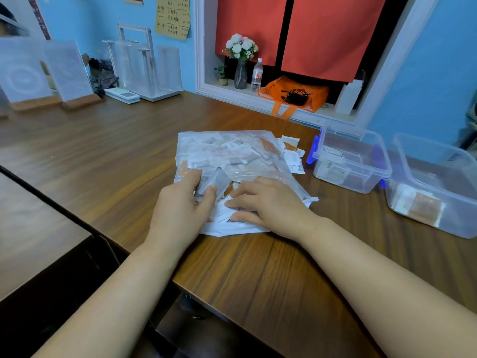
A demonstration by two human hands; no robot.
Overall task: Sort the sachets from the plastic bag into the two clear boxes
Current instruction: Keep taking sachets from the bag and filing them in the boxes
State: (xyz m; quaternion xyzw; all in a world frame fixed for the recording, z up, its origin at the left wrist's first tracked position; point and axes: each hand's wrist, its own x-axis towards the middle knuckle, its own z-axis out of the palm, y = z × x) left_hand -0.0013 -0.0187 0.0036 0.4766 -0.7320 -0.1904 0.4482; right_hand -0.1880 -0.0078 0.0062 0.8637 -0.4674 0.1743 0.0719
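Wooden table (103, 151) bears plastic bag (232, 156), clear boxes (343, 182) (far stands (67, 71), perhaps acrylic).

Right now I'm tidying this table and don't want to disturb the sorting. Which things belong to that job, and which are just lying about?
In the job: plastic bag, loose sachets beside it, clear box by the bag, outer clear box, left hand pinching a grey sachet, right hand flat on the bag.

Lying about: flower vase, water bottle, orange bag, clear stands.
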